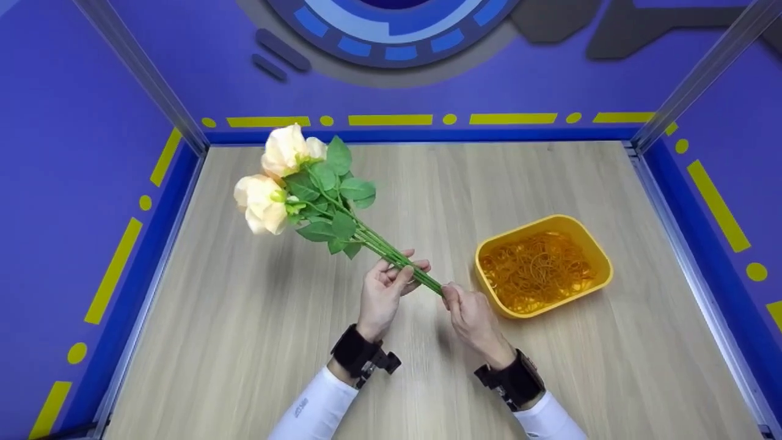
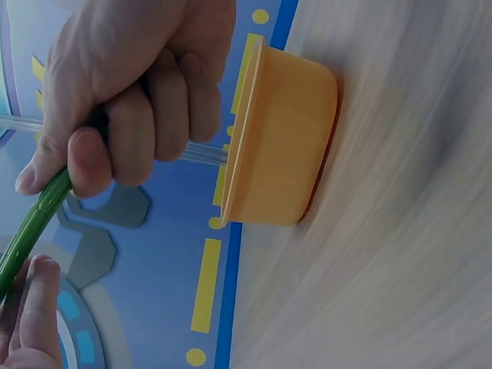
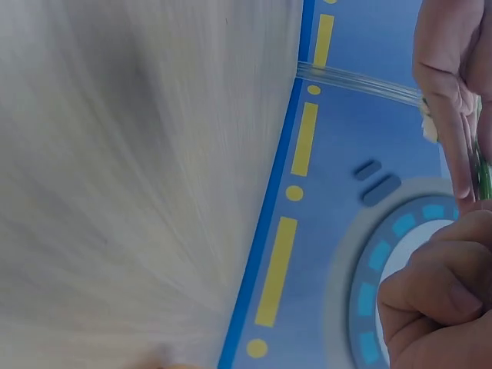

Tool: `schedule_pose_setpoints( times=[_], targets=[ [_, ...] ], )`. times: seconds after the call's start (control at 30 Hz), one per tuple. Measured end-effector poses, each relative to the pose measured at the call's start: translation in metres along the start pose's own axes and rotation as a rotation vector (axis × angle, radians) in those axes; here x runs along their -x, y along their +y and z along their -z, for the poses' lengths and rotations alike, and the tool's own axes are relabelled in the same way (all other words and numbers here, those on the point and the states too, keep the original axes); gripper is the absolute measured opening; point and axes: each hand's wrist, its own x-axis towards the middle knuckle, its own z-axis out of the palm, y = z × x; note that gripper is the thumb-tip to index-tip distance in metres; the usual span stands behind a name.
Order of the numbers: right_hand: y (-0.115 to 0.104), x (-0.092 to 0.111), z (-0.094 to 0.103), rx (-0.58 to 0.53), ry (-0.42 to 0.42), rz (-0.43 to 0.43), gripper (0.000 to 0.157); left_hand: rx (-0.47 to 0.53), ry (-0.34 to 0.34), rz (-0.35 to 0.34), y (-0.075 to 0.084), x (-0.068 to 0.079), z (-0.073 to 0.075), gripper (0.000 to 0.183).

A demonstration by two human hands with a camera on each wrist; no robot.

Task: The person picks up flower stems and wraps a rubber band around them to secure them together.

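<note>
A bunch of pale peach roses [image 1: 264, 205] with green leaves is held above the table, blooms toward the far left and stems slanting down to the right. My left hand [image 1: 381, 299] holds the green stems [image 1: 382, 246] between thumb and fingers, partway along their lower part. At the stem ends, my right hand [image 1: 475, 321] grips with curled fingers. In the left wrist view, the right hand [image 2: 138, 100] closes round the green stem end [image 2: 34, 223], with left fingertips [image 2: 38, 307] below it. The right wrist view shows both hands at its right edge; the blooms are mostly hidden there.
A yellow plastic tub [image 1: 605, 275] holding many tan rubber bands [image 1: 540, 269] stands on the wooden table [image 1: 244, 342], just right of the right hand. Blue panels [image 1: 391, 98] with yellow marks enclose the table at the back and sides.
</note>
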Motion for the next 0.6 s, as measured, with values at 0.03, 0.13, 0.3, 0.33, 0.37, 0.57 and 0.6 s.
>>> schedule_pose_setpoints(
  times=[0.03, 0.13, 0.3, 0.33, 0.37, 0.57, 0.6],
  targets=[
    [0.000, 0.000, 0.002, 0.004, -0.004, 0.004, 0.042, 0.006, -0.005, -0.006, 0.002, -0.001, 0.003, 0.050],
    [0.002, 0.001, 0.006, 0.013, -0.013, 0.032, 0.041, 0.012, -0.017, -0.033, 0.008, -0.004, 0.013, 0.057],
    [0.005, 0.000, 0.012, 0.028, -0.025, 0.070, 0.042, -0.007, -0.025, -0.039, 0.019, -0.007, 0.031, 0.055],
    [0.006, -0.001, 0.014, 0.032, -0.034, 0.070, 0.042, -0.007, -0.022, -0.032, 0.021, -0.007, 0.033, 0.056],
    [0.006, -0.001, 0.015, 0.041, -0.045, 0.068, 0.042, -0.010, -0.022, -0.024, 0.022, -0.007, 0.036, 0.057],
    [0.006, -0.004, 0.028, 0.169, -0.151, 0.074, 0.039, 0.001, -0.004, 0.009, 0.029, -0.003, 0.037, 0.059],
    [0.006, -0.005, 0.030, 0.189, -0.170, 0.078, 0.038, 0.003, 0.006, 0.010, 0.030, -0.002, 0.036, 0.055]
  ],
)
